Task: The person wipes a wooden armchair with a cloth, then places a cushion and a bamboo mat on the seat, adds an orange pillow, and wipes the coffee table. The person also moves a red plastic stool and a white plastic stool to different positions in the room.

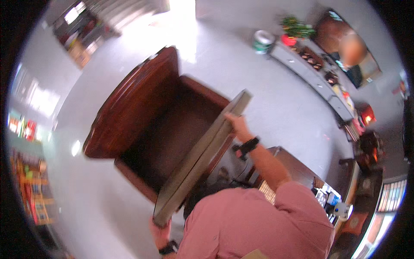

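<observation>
My right hand (238, 127), with a black strap at the wrist, holds the upper end of a greyish-brown seat cushion (194, 165). At its lower end, my left hand (160, 231) grips the cushion's corner, also with a black wristband. The cushion is tilted up on its long edge, so its thin side faces me. It crosses the front of a dark reddish-brown wooden armchair (139, 103), whose seat (184, 129) lies dark behind the cushion. The fingertips on its far side are hidden.
A brown wooden table (294, 162) stands to the right. Beyond it is a long grey drawer cabinet (307, 74) bearing a potted plant (296, 27) and several small items. A white-and-green bucket (262, 42) sits beside it. A framed panel (333, 29) shows a person.
</observation>
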Motion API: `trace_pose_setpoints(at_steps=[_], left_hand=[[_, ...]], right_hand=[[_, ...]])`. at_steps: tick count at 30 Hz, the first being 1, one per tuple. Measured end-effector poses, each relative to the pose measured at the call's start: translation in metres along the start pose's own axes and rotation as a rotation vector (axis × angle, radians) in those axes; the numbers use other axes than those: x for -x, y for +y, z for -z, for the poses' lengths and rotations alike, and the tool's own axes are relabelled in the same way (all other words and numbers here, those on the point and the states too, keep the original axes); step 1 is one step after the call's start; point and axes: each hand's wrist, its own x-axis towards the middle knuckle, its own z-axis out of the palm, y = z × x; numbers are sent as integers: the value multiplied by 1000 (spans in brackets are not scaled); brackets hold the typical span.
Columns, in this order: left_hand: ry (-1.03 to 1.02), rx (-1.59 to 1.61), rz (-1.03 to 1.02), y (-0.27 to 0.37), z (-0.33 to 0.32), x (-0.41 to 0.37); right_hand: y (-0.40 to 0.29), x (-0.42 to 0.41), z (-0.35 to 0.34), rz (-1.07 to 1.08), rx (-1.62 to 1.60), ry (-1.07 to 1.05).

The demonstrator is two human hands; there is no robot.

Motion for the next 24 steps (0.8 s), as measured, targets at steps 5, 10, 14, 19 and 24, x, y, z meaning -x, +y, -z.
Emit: trace_pose_setpoints(at_steps=[5, 10, 14, 19, 24], left_hand=[[84, -317, -134, 6, -38, 30], [141, -391, -236, 11, -45, 13], [285, 45, -125, 8, -36, 0], [180, -171, -348, 5, -47, -31], [269, 254, -37, -14, -26, -95]], right_hand=[[-21, 17, -23, -116, 88, 19], [-32, 12, -17, -73, 85, 28], [-36, -11, -30, -38, 77, -75], [-50, -32, -59, 245, -57, -252], [10, -87, -18, -178, -412, -352]])
